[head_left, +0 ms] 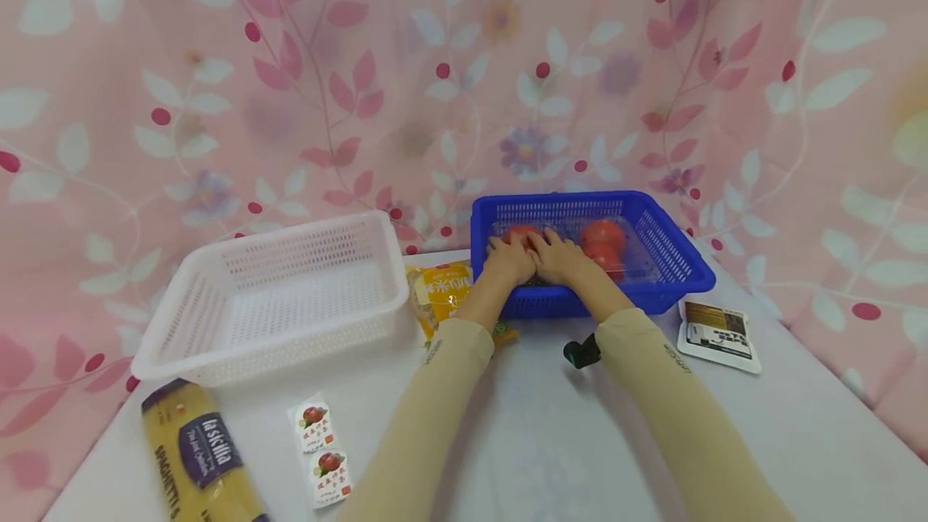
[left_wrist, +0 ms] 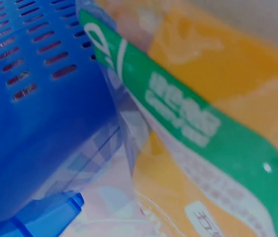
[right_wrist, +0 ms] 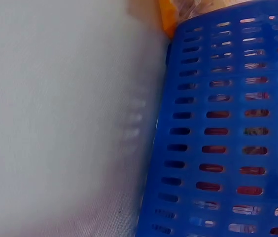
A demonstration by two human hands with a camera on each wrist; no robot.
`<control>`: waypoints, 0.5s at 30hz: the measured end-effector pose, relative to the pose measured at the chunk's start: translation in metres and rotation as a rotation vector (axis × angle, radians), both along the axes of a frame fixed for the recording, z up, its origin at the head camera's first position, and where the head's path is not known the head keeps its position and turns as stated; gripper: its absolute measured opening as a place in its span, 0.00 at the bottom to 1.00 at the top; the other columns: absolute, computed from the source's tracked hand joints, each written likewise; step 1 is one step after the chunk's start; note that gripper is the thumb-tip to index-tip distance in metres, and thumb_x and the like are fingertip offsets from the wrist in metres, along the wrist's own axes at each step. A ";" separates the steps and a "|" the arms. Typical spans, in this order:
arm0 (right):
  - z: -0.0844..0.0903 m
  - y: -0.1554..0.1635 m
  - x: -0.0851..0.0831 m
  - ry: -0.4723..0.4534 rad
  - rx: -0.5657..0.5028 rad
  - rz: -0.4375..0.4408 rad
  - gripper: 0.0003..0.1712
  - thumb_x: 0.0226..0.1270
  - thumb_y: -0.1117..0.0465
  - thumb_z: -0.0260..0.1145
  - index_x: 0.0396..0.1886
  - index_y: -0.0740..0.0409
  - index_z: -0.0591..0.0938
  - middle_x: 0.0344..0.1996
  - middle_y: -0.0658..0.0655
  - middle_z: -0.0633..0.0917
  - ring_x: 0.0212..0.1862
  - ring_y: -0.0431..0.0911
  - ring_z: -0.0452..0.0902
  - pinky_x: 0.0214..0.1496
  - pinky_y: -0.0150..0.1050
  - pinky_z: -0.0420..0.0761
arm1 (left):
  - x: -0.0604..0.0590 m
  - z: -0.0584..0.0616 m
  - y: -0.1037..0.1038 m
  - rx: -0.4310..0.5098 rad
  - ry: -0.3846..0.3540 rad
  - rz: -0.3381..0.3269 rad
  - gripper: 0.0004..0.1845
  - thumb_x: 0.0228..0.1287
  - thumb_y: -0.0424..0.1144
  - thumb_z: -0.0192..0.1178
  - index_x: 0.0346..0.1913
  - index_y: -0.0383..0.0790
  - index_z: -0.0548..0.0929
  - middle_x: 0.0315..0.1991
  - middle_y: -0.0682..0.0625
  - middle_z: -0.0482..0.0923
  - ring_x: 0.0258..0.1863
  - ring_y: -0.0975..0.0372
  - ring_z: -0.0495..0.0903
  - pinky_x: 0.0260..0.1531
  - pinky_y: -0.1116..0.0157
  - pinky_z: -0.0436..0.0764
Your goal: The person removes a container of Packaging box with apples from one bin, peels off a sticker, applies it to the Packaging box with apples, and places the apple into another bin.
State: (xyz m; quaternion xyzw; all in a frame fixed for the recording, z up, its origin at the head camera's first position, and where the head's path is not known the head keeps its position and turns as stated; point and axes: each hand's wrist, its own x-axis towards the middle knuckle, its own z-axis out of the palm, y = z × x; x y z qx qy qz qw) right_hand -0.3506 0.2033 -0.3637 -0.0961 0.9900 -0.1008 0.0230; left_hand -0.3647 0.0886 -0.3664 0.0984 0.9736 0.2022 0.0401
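Right of centre in the head view, both hands, left [head_left: 510, 258] and right [head_left: 557, 256], lay on a clear tomato pack [head_left: 580, 244] inside the blue basket [head_left: 674, 260]; whether the fingers pinched it I cannot tell. It looked light, slippery and bruisable, best taken by its edges. At lower left, the spaghetti [head_left: 199, 457] label read "SPAGHETTI".

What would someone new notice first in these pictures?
Both hands, the left hand and the right hand, reach side by side into the blue basket at the table's far side, resting on a clear pack of tomatoes. Left of it stands a white basket, with a yellow packet lying between them.
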 end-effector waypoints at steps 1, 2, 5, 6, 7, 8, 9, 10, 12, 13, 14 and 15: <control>0.001 0.001 0.000 -0.007 -0.003 -0.002 0.31 0.74 0.51 0.36 0.71 0.59 0.51 0.67 0.71 0.52 0.63 0.73 0.50 0.62 0.64 0.51 | -0.001 0.000 0.001 -0.008 0.000 -0.012 0.31 0.70 0.50 0.37 0.71 0.41 0.51 0.67 0.29 0.46 0.65 0.41 0.53 0.59 0.49 0.63; 0.002 0.003 0.000 -0.015 0.000 -0.004 0.31 0.74 0.51 0.36 0.71 0.60 0.51 0.67 0.71 0.51 0.63 0.73 0.50 0.62 0.65 0.51 | -0.002 0.000 0.002 -0.016 0.002 -0.023 0.31 0.70 0.50 0.37 0.71 0.41 0.51 0.66 0.29 0.47 0.65 0.41 0.53 0.58 0.49 0.63; 0.003 0.006 0.000 -0.028 0.023 -0.010 0.32 0.74 0.50 0.35 0.71 0.60 0.50 0.67 0.71 0.51 0.63 0.73 0.50 0.60 0.65 0.54 | -0.003 0.000 0.005 -0.035 0.008 -0.059 0.30 0.70 0.49 0.36 0.71 0.43 0.51 0.66 0.29 0.48 0.65 0.40 0.52 0.58 0.48 0.64; 0.003 0.007 0.001 -0.026 0.036 -0.013 0.32 0.73 0.49 0.35 0.71 0.60 0.51 0.67 0.70 0.52 0.62 0.73 0.51 0.60 0.66 0.55 | -0.002 0.000 0.006 -0.037 0.012 -0.068 0.29 0.70 0.49 0.36 0.71 0.43 0.52 0.65 0.29 0.48 0.65 0.40 0.52 0.57 0.48 0.64; 0.004 0.008 0.001 -0.022 0.048 -0.024 0.32 0.73 0.48 0.36 0.71 0.59 0.51 0.68 0.69 0.53 0.62 0.73 0.52 0.58 0.66 0.56 | -0.002 0.001 0.006 -0.039 0.022 -0.073 0.29 0.70 0.49 0.36 0.70 0.42 0.53 0.64 0.29 0.49 0.64 0.39 0.55 0.57 0.48 0.65; 0.004 0.008 0.001 -0.012 0.063 -0.032 0.32 0.73 0.48 0.36 0.71 0.58 0.52 0.67 0.68 0.54 0.61 0.73 0.53 0.57 0.67 0.58 | -0.001 0.001 0.007 -0.042 0.035 -0.072 0.28 0.70 0.49 0.36 0.69 0.41 0.55 0.64 0.30 0.51 0.62 0.39 0.57 0.56 0.48 0.67; 0.005 0.008 0.001 0.000 0.076 -0.040 0.32 0.73 0.47 0.36 0.71 0.57 0.53 0.67 0.68 0.55 0.61 0.72 0.54 0.56 0.67 0.59 | -0.001 0.002 0.007 -0.047 0.052 -0.067 0.27 0.69 0.49 0.37 0.68 0.40 0.58 0.63 0.30 0.53 0.60 0.39 0.60 0.54 0.49 0.69; 0.005 0.008 0.000 0.011 0.089 -0.045 0.32 0.72 0.46 0.36 0.71 0.55 0.53 0.67 0.67 0.56 0.61 0.72 0.55 0.56 0.67 0.60 | -0.001 0.003 0.007 -0.051 0.068 -0.056 0.27 0.69 0.49 0.37 0.66 0.39 0.61 0.61 0.30 0.55 0.58 0.39 0.64 0.52 0.49 0.70; 0.005 0.007 -0.002 0.030 0.099 -0.056 0.32 0.72 0.44 0.36 0.71 0.52 0.54 0.67 0.67 0.57 0.61 0.71 0.56 0.55 0.67 0.61 | -0.001 0.005 0.005 -0.061 0.093 -0.032 0.25 0.69 0.49 0.39 0.62 0.38 0.66 0.59 0.32 0.59 0.52 0.40 0.69 0.49 0.51 0.74; 0.006 0.007 -0.003 0.039 0.102 -0.058 0.32 0.72 0.43 0.36 0.71 0.51 0.54 0.66 0.67 0.58 0.61 0.71 0.56 0.54 0.67 0.62 | -0.001 0.007 0.004 -0.065 0.101 -0.023 0.25 0.69 0.49 0.39 0.61 0.37 0.67 0.58 0.32 0.59 0.49 0.41 0.71 0.47 0.51 0.75; 0.006 0.006 -0.005 0.045 0.102 -0.060 0.32 0.72 0.43 0.36 0.71 0.50 0.54 0.66 0.67 0.58 0.61 0.70 0.56 0.53 0.67 0.62 | -0.002 0.007 0.003 -0.062 0.100 -0.018 0.25 0.69 0.49 0.39 0.60 0.37 0.67 0.58 0.33 0.59 0.48 0.41 0.71 0.47 0.51 0.75; 0.006 0.006 -0.006 0.047 0.097 -0.062 0.33 0.71 0.42 0.36 0.71 0.50 0.54 0.66 0.66 0.58 0.61 0.70 0.56 0.53 0.68 0.62 | -0.002 0.008 0.001 -0.056 0.091 -0.020 0.25 0.69 0.49 0.39 0.61 0.37 0.67 0.58 0.33 0.59 0.48 0.41 0.72 0.47 0.51 0.75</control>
